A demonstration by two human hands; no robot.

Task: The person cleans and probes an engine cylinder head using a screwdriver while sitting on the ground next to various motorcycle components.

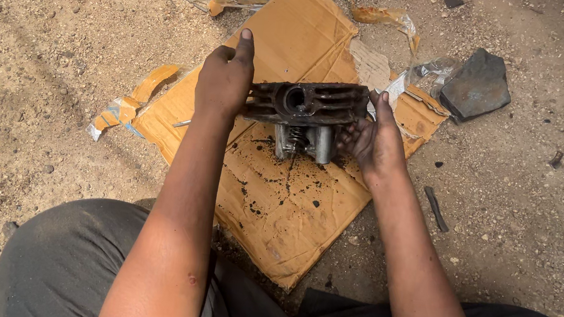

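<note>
A dark, greasy finned engine cylinder head (305, 115), with a round port and a valve spring showing, is held just above a flattened piece of cardboard (276, 208). My left hand (223, 80) grips its left end, index finger pointing away. My right hand (374, 137) clasps its right end from the side and below. Black oil spots stain the cardboard under the part.
The ground is sandy dirt with small stones. A dark flat rock (476, 85) lies at the right of the cardboard. Torn plastic wrap (385, 17) lies at the cardboard's far edge, with tape scraps (123, 110) off its left edge. A small dark strip (436, 208) lies at the right. My knees in dark trousers (68, 261) fill the bottom.
</note>
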